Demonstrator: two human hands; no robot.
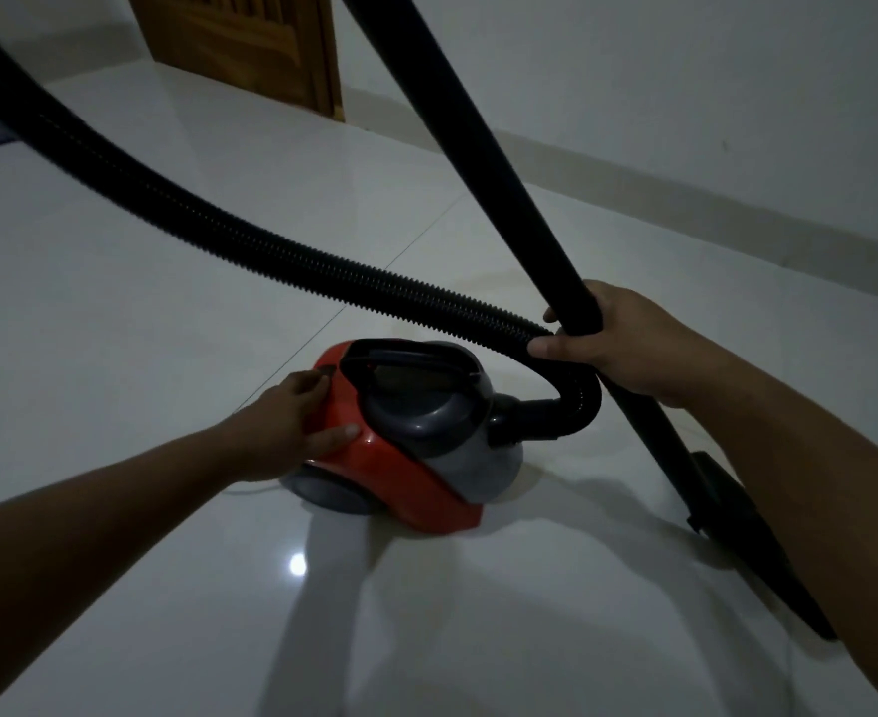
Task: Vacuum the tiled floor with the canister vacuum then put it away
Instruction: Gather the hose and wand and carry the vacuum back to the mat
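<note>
— Right hand (pixel 618 349), what's it doing?

— Wrapped around the rigid black wand (pixel 483 163), fingers curled behind it, thumb pressing across where the hose passes. That smooth tube runs from the top centre of the frame down to the lower right.

— And the other one?

— Left hand (pixel 292 421) lies spread on the rear of the canister vacuum (pixel 416 437), fingers apart, thumb on the red shell, gripping nothing.

— Start with the biggest thing around them.

— Tiled floor (pixel 116 313): large glossy pale tiles with thin joints and a bright light spot low in the frame. Pale wall with a skirting band across the upper right; a brown wooden door (pixel 250 49) at upper left.

— Then?

— Ribbed black hose (pixel 229 225), corrugated, sweeping from the upper left edge down to centre, looping into the canister's front socket. It crosses in front of the wand.

— The canister itself?

— Centre of the frame, standing on the floor: rounded red plastic body, grey domed lid, dark arched handle, grey wheel at its side.

— Anything smaller?

— Flat dark floor nozzle (pixel 737 509) at the wand's lower end, partly hidden by the right forearm.
</note>
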